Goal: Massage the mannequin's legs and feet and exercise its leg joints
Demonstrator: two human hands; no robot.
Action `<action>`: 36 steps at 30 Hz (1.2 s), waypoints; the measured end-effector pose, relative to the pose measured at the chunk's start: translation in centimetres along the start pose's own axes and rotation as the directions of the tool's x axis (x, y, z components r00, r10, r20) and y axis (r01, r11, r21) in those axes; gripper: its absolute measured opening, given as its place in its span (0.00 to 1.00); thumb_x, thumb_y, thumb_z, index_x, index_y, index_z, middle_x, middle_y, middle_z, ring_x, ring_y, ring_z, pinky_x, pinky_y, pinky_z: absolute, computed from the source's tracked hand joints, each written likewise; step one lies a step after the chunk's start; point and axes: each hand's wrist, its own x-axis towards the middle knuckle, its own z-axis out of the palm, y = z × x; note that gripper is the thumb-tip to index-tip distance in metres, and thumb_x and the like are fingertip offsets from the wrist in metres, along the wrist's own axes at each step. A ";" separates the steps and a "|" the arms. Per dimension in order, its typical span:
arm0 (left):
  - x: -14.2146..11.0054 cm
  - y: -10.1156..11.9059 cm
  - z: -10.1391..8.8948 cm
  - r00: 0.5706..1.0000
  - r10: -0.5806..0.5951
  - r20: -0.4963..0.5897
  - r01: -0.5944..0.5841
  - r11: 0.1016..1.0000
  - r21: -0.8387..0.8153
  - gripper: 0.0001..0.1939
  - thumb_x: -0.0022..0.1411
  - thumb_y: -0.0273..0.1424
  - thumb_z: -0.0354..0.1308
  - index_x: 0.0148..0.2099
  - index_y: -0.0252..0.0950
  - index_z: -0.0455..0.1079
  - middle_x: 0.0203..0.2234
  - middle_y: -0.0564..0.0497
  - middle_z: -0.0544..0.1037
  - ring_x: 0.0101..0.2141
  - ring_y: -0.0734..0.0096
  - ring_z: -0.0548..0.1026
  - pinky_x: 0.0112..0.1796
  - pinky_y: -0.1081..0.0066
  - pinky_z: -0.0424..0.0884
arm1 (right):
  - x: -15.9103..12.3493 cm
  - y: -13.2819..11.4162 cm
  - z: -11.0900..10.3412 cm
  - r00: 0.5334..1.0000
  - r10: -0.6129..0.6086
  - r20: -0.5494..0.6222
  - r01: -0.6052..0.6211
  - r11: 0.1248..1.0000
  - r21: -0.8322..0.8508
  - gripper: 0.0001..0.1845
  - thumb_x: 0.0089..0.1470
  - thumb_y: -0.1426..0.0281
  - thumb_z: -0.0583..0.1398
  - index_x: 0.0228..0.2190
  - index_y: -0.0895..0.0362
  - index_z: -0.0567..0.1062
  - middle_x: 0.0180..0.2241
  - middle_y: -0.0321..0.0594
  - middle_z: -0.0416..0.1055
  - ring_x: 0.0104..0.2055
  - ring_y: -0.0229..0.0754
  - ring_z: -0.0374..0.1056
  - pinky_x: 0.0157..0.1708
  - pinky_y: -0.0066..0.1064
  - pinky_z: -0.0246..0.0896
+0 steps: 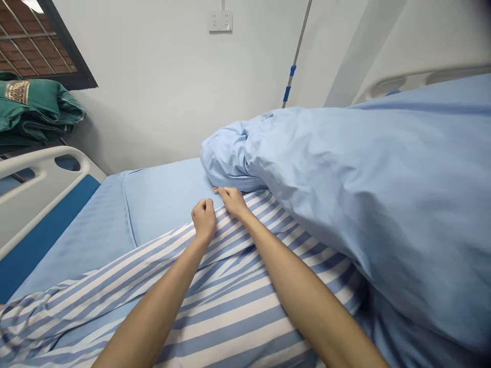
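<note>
Blue-and-white striped trousers [238, 301] lie lengthwise on the bed, wrinkled at the lower left. My left hand [204, 220] is closed in a fist at their far edge and appears to grip the cloth. Just to its right, my right hand [232, 200] is closed with thumb and finger pinched together at the same edge, close to the fold of a light blue quilt [345, 168]. The quilt covers the right end of the striped cloth. Exactly how much fabric is inside each hand is hidden.
A light blue sheet [164, 189] covers the mattress. The bed's end board [42, 214] rises at left, with folded green cloth [34, 110] behind it. Along the back stand a wall with a socket [221, 21] and a thin pole [297, 51].
</note>
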 end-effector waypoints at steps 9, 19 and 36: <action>1.3 1.0 5.2 0.998 -0.052 0.018 0.050 0.994 0.094 0.16 0.55 0.36 0.45 0.18 0.37 0.58 0.16 0.54 0.66 0.22 0.76 0.60 0.25 0.74 0.54 | 0.3 0.2 -1.6 0.993 -0.046 -0.104 0.036 0.994 -0.101 0.22 0.56 0.62 0.46 0.17 0.58 0.65 0.18 0.35 0.64 0.23 0.35 0.57 0.24 0.25 0.47; 1.1 0.2 4.8 0.992 -0.002 0.125 -0.015 0.990 0.139 0.13 0.56 0.32 0.44 0.23 0.37 0.64 0.24 0.48 0.73 0.30 0.70 0.68 0.32 0.72 0.59 | 0.5 1.8 -2.1 0.998 0.054 -0.028 -0.060 0.791 -0.609 0.24 0.58 0.61 0.43 0.28 0.58 0.75 0.30 0.46 0.74 0.31 0.41 0.66 0.29 0.28 0.48; -7.1 -5.0 -24.3 0.945 -0.198 0.260 0.105 0.937 0.332 0.19 0.55 0.42 0.43 0.19 0.37 0.53 0.15 0.57 0.56 0.21 0.75 0.58 0.26 0.73 0.53 | -0.4 -1.3 -1.3 0.965 0.247 0.084 -0.106 0.666 -0.738 0.22 0.58 0.62 0.45 0.38 0.59 0.74 0.38 0.50 0.73 0.41 0.44 0.68 0.39 0.30 0.54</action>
